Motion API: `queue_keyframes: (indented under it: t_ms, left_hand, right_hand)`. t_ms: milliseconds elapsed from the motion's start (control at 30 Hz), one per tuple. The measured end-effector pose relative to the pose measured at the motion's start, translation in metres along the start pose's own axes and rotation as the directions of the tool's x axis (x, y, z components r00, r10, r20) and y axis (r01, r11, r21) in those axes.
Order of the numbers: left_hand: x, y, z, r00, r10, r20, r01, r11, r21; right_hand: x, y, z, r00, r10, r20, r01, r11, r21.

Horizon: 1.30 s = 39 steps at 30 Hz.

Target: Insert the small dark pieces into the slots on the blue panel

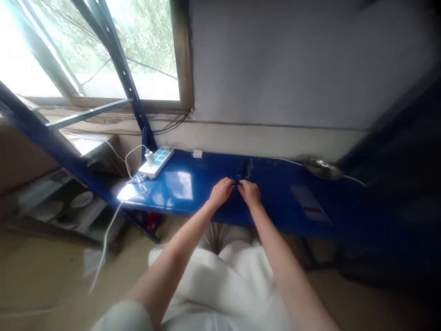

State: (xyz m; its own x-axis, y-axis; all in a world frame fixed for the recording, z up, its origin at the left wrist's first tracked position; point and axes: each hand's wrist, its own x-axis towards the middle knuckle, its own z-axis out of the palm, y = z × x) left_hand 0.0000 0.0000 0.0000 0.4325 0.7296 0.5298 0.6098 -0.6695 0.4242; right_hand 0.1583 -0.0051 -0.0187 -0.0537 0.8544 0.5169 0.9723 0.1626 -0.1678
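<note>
Over the front half of the blue tabletop, my left hand and my right hand nearly meet, fingertips pinched. Between them is a small, thin dark piece, gripped from both sides. Its kind is too small and blurred to make out. Just behind the fingers lies a dark item with a clear, shiny part, perhaps apart from the held piece; I cannot tell what it is.
A white power strip with a plugged-in charger lies at the left end, its cables trailing off the edge. A small white box sits at the back. To the right are a flat clear bag and a shiny round object. Blue rack posts rise at left.
</note>
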Motion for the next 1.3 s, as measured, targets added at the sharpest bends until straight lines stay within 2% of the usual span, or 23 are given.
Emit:
queue_keyframes:
  t_ms: [400,567,700,767,900,967,1100,1300]
  left_hand:
    - [-0.002,-0.004,0.003,1.0,0.002,-0.018,-0.002,1.0,-0.008]
    - [0.002,-0.005,-0.001,1.0,-0.025,0.002,0.025,0.999,-0.047]
    - [0.024,-0.023,-0.025,0.995,-0.083,0.049,0.084,0.996,-0.017]
    - [0.041,-0.04,-0.046,0.985,-0.089,0.15,0.08,0.995,0.063]
    - [0.07,-0.073,-0.089,0.927,-0.173,0.332,0.066,0.948,0.31]
    - [0.079,-0.084,-0.104,0.897,-0.241,0.37,0.072,0.906,0.417]
    - [0.083,-0.098,-0.116,0.852,-0.345,0.394,0.088,0.836,0.542]
    - [0.08,-0.109,-0.113,0.86,-0.352,0.37,0.099,0.826,0.555]
  right_hand:
    - [-0.001,-0.002,-0.003,0.999,-0.048,-0.015,0.049,0.996,0.076]
    - [-0.001,-0.003,-0.004,1.0,-0.016,-0.012,0.017,0.997,0.074]
    - [-0.001,-0.004,-0.002,0.999,0.025,-0.033,-0.023,0.997,0.079]
    - [-0.001,-0.004,-0.001,0.999,0.026,-0.041,-0.023,0.996,0.09]
    - [-0.001,-0.004,-0.001,0.999,0.033,-0.039,-0.029,0.993,0.117]
    - [-0.001,-0.005,-0.002,0.998,0.042,-0.036,-0.037,0.991,0.127]
    - [-0.001,-0.005,-0.005,0.997,0.064,-0.033,-0.059,0.988,0.142]
    - [-0.002,-0.005,-0.006,0.997,0.076,-0.022,-0.072,0.985,0.156]
